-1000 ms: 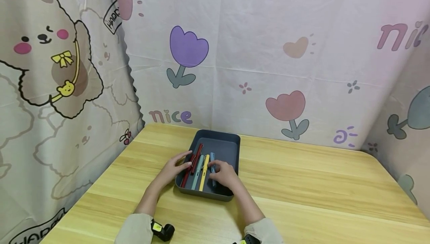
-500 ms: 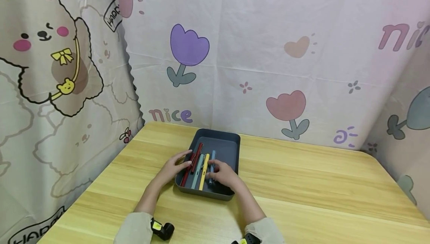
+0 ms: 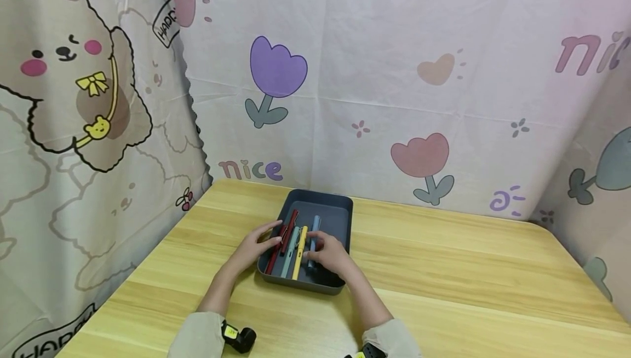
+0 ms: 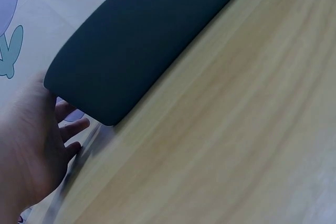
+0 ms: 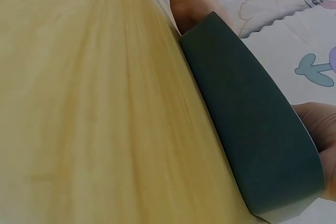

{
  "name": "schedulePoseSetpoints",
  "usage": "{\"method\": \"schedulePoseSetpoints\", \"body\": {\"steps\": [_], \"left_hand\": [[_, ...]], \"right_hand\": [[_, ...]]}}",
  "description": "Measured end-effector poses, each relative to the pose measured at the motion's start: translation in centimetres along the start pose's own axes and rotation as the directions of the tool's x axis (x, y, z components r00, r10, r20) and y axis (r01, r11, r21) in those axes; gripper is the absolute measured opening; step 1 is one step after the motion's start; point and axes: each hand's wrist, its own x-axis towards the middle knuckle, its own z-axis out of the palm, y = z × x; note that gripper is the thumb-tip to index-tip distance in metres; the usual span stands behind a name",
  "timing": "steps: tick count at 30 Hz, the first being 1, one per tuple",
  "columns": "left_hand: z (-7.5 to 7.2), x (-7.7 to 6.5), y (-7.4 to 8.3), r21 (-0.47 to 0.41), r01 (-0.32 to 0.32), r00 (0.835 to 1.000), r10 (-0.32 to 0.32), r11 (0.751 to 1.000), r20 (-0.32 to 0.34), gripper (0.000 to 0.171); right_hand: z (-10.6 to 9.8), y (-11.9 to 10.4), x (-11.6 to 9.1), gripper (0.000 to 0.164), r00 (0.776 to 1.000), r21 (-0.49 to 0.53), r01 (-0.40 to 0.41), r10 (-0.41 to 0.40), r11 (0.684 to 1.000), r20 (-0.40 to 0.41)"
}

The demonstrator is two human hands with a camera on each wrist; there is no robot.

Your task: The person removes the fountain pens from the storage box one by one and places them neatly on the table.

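Observation:
A dark grey tray [image 3: 329, 213] holds several pens. In it my right hand [image 3: 331, 255] pinches a blue pen [image 3: 316, 225] between thumb and fingers. Left of that lie a yellow pen [image 3: 298, 259], a grey-green pen [image 3: 288, 257] and two dark red pens [image 3: 291, 225], side by side and slanted. My left hand [image 3: 250, 249] rests at the tray's left rim, thumb reaching over near the red pens, other fingers loosely spread. In the left wrist view, fingertips of the left hand [image 4: 37, 140] hang outside the tray wall [image 4: 142, 35]; both wrist views hide the pens.
The tray stands on a wood-grain table [image 3: 443, 270], near its back edge. Behind it hangs a patterned cloth [image 3: 345, 73], with another cloth [image 3: 113, 205] along the left side. A black wrist device [image 3: 239, 339] sits at the left sleeve.
The blue pen has slid away from me and slightly right inside the tray, pinched by my right hand. The left hand and other pens look unmoved.

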Motion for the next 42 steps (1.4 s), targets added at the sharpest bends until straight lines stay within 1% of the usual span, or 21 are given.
{"method": "schedulePoseSetpoints", "body": {"steps": [6,11,17,19,21,24,26,29,34,36,38,42], "left_hand": [[-0.1,0.1,0.1,0.011,0.018,1.000,-0.018,1.000,0.002,0.052],[-0.1,0.3,0.0,-0.009,0.030,1.000,-0.030,1.000,-0.001,0.050],[0.0,0.2,0.0,0.005,0.022,1.000,-0.022,1.000,-0.005,0.051],[0.0,0.1,0.1,0.010,0.010,1.000,-0.010,1.000,-0.003,0.051],[0.0,0.1,0.1,-0.004,0.005,1.000,-0.005,1.000,-0.004,0.051],[0.0,0.1,0.0,-0.010,-0.003,1.000,0.003,1.000,0.001,0.052],[0.0,0.0,0.1,-0.008,0.004,1.000,-0.004,1.000,0.001,0.052],[-0.1,-0.2,0.5,-0.007,0.012,1.000,-0.012,1.000,0.007,0.052],[-0.1,-0.8,2.3,-0.027,0.029,0.999,-0.029,0.999,0.021,0.051],[-0.1,-0.9,2.6,-0.031,0.034,0.999,-0.033,0.999,0.024,0.051],[-0.1,-0.8,2.2,-0.031,0.041,0.999,-0.040,0.999,0.022,0.052],[0.0,-0.2,0.8,-0.033,0.036,0.999,-0.036,0.999,0.013,0.053]], "right_hand": [[-0.1,-0.4,-0.3,0.049,1.000,0.024,0.014,-0.013,1.000,-0.005],[-0.5,-0.8,-0.9,0.049,1.000,0.015,0.028,-0.028,0.999,0.002],[-1.3,-0.8,-1.6,0.049,0.997,-0.022,0.071,-0.071,0.997,0.002],[-1.7,-1.0,-1.8,0.048,0.996,-0.023,0.084,-0.084,0.996,-0.003],[-2.1,-1.0,-2.0,0.048,0.995,-0.019,0.096,-0.096,0.995,-0.003],[-2.7,-1.0,-2.3,0.048,0.995,-0.013,0.095,-0.095,0.995,-0.004],[-3.1,-0.9,-2.5,0.049,0.996,-0.010,0.090,-0.090,0.996,-0.003],[-3.7,-0.7,-2.8,0.050,0.997,-0.010,0.071,-0.071,0.997,-0.010],[-4.7,-0.5,-3.5,0.050,0.997,-0.028,0.065,-0.066,0.997,-0.028],[-5.2,-0.4,-3.7,0.049,0.997,-0.032,0.062,-0.063,0.998,-0.035],[-5.6,-0.3,-4.0,0.050,0.998,-0.028,0.050,-0.051,0.998,-0.044],[-6.3,-0.1,-4.5,0.049,0.997,-0.018,0.035,-0.036,0.999,-0.071]]}}
